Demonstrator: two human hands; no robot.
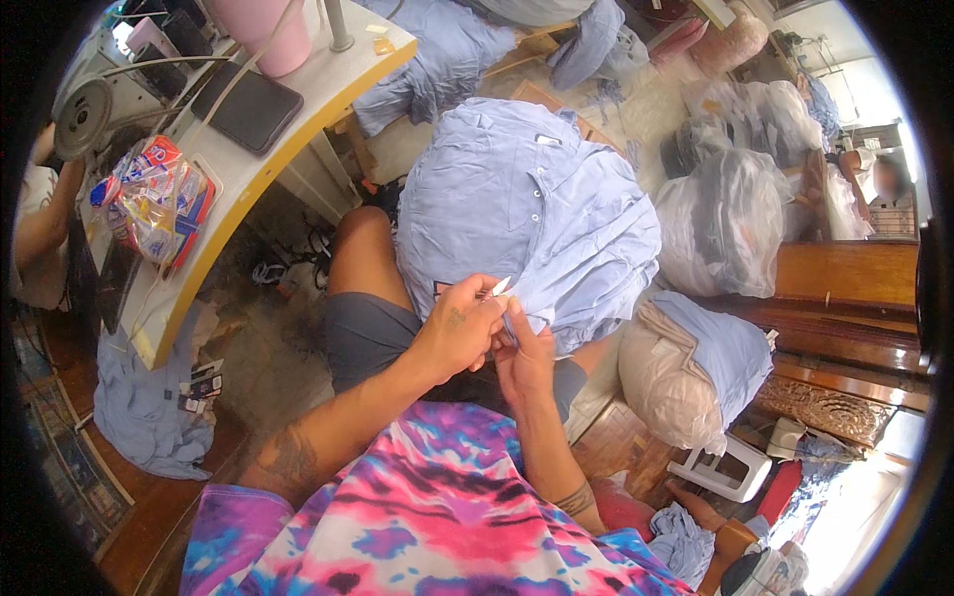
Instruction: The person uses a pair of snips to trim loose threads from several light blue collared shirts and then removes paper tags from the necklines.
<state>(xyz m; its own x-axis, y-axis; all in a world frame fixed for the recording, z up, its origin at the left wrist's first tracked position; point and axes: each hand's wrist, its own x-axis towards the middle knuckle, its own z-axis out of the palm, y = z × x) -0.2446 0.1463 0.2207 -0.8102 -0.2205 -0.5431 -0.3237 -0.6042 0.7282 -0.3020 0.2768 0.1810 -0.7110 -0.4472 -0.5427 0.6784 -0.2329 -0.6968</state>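
A light blue button-up shirt (pixel 497 189) lies spread over my lap, its pocket and several white buttons facing up. At its near edge my left hand (pixel 462 323) is closed, fingers pinched together. A small white pointed piece (pixel 500 287) sticks up from between its thumb and fingers; I cannot make out what it is. Right beside it, my right hand (pixel 525 358) is closed on the near edge of the shirt, thumb on top. The fingertips of both hands nearly meet, and the cloth between them is partly hidden.
To the left stands a sewing table (pixel 328 84) with a phone (pixel 248 107), a pink container (pixel 266 35) and a plastic-wrapped packet (pixel 159 204). Bagged garments (pixel 720 223) are piled at right, near a white stool (pixel 723 469). Other people are at the far left and far right.
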